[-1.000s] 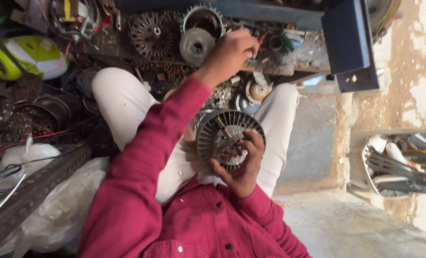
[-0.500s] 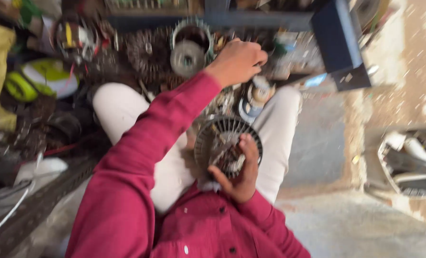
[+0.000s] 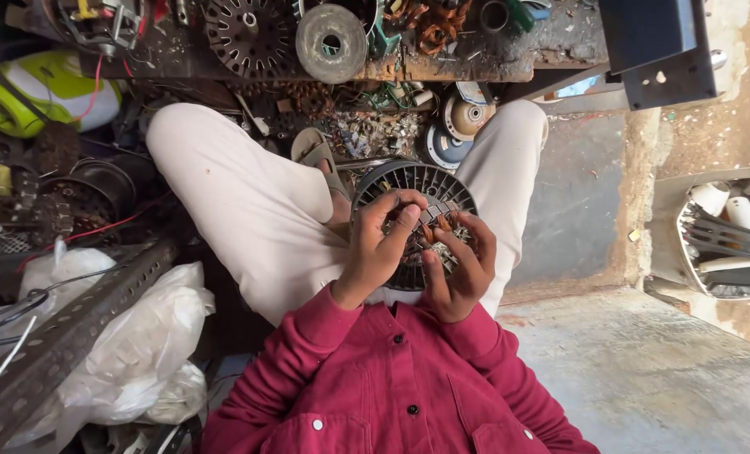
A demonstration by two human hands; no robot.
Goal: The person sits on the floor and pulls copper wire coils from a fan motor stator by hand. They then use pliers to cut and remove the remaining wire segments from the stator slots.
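Both hands grip a round finned motor part in the lap. The left hand pinches its middle; the right hand's fingers curl under its rim. Its windings remain in place, so the work looks early.

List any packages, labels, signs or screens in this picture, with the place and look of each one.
No labels, signs or screens can be seen.
Clear plastic bags: lower left, beside the person's leg, crumpled, whitish, contents hidden.
Both hands, left hand and right hand, hold a round finned metal motor part, which shows no label.
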